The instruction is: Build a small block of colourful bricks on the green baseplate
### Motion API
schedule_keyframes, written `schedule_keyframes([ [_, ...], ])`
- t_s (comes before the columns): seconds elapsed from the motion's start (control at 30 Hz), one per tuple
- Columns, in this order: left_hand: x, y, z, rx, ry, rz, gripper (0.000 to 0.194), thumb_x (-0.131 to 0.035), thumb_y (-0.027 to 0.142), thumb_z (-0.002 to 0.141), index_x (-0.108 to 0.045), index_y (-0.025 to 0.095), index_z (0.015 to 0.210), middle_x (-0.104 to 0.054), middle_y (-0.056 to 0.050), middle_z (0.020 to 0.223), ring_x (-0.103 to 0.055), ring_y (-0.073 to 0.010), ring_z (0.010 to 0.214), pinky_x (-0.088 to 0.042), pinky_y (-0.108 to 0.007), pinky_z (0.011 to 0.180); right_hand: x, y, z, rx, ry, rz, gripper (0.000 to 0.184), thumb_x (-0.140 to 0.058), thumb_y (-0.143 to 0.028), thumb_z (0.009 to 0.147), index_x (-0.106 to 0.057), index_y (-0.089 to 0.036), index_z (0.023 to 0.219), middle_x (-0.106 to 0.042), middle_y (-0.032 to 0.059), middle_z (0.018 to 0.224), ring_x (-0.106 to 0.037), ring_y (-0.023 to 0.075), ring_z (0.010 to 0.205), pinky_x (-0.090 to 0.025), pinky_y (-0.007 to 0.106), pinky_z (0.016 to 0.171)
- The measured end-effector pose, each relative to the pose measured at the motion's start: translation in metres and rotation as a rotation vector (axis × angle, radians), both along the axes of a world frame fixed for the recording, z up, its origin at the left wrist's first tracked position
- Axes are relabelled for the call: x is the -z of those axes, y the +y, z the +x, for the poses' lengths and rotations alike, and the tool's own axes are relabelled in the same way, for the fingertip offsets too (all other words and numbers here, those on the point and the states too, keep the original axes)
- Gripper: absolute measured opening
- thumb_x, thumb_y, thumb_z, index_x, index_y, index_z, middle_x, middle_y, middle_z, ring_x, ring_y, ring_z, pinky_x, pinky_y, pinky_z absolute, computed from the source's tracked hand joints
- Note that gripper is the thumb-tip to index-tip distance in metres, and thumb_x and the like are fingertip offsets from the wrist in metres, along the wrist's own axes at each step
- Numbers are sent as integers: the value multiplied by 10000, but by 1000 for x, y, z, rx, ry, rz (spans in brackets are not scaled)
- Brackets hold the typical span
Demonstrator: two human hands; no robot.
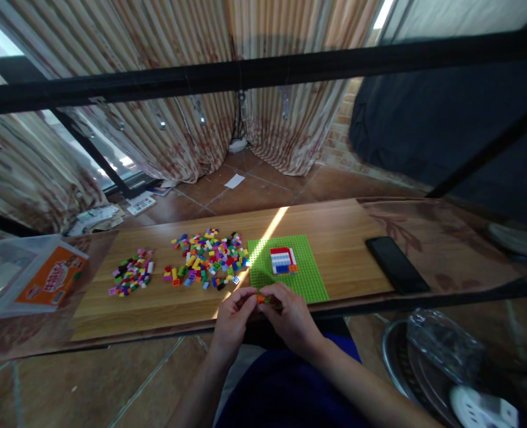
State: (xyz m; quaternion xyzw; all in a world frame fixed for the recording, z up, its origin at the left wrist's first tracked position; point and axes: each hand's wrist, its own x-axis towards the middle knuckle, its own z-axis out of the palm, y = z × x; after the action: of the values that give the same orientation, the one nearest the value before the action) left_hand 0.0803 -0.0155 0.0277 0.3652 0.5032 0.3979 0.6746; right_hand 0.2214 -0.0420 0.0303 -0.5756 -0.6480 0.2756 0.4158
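Between my fingertips, just in front of the table's near edge, are small orange and green toy bricks (262,299). My left hand (235,315) pinches them from the left, and my right hand (290,315) closes on them from the right. How many bricks there are is hidden by the fingers. Just beyond my hands lies a green baseplate (310,270). A flat block of red, white, blue and orange bricks (283,260) sits on it. Left of the plate spreads a big pile of mixed bricks (210,258), with a smaller pile (132,273) farther left.
A clear plastic tub (5,267) with an orange label stands at the table's left end. On the right lies a black phone (397,264). A dark metal rail (263,66) crosses beyond the table (338,238). A round stool with a plastic bag (444,342) is at lower right.
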Motion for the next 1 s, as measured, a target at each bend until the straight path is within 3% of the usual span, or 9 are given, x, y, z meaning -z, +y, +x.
schedule_keyframes([
  [0.2,-5,3,31,36,59,18,277,-707,308,696,-677,146,918,-699,-43,820,-630,-136,695,-514,-257,674,9,-6,29,41,-26,35,112,-606,-200,838,-647,-224,940,-643,28,875,-611,146,735,-503,268,672],
  [0.4,-2,22,51,39,167,155,164,-648,265,733,-689,161,853,-681,-20,753,-590,-115,640,-480,-226,604,15,18,50,80,-194,132,155,-535,-254,895,-657,-227,987,-650,66,967,-620,187,860,-508,315,757],
  [0.57,12,37,54,-22,272,248,161,-613,229,747,-674,165,882,-691,-36,819,-620,-138,686,-505,-256,632,23,37,58,94,-348,167,177,-525,-300,901,-674,-232,970,-645,82,994,-587,222,940,-490,359,806],
  [0.77,31,46,52,15,392,367,166,-621,242,755,-683,167,890,-698,-46,806,-641,-173,779,-508,-296,730,26,44,57,138,-380,151,168,-563,-289,873,-681,-240,983,-641,81,997,-565,228,943,-474,375,823],
  [1.0,30,50,53,26,408,382,166,-633,260,750,-697,174,876,-689,-39,748,-642,-188,783,-497,-297,724,27,43,62,216,-275,131,174,-583,-307,849,-689,-252,975,-627,69,974,-575,220,911,-476,380,827],
])
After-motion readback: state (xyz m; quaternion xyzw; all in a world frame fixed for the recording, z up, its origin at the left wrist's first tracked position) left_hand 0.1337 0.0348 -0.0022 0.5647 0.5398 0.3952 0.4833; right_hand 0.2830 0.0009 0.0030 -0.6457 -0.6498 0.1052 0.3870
